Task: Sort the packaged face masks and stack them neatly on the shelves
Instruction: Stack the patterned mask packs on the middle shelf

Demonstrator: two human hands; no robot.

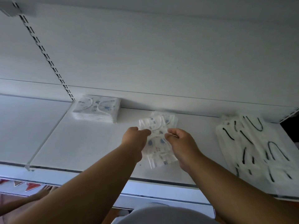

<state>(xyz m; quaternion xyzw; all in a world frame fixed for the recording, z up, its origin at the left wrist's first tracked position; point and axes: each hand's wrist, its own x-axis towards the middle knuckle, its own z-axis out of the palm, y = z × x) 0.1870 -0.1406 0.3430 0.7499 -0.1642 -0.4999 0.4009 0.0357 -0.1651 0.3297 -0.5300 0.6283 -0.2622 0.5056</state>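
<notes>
Both my hands hold a clear packet of white face masks with blue prints [157,143] over the middle of the white shelf [90,143]. My left hand [135,139] pinches its left edge and my right hand [180,141] pinches its right edge. Just behind the packet lies another blue-print packet [169,118], partly hidden. A neat stack of the same blue-print packets [97,111] sits at the back left against the wall. To the right lies a loose pile of white mask packets with black ear loops [257,147].
A clear divider strip [48,136] runs front to back at the shelf's left side. A slotted upright [43,50] climbs the back wall. Another person's bare foot [43,191] shows on the floor at lower left, below the shelf's front edge [161,180].
</notes>
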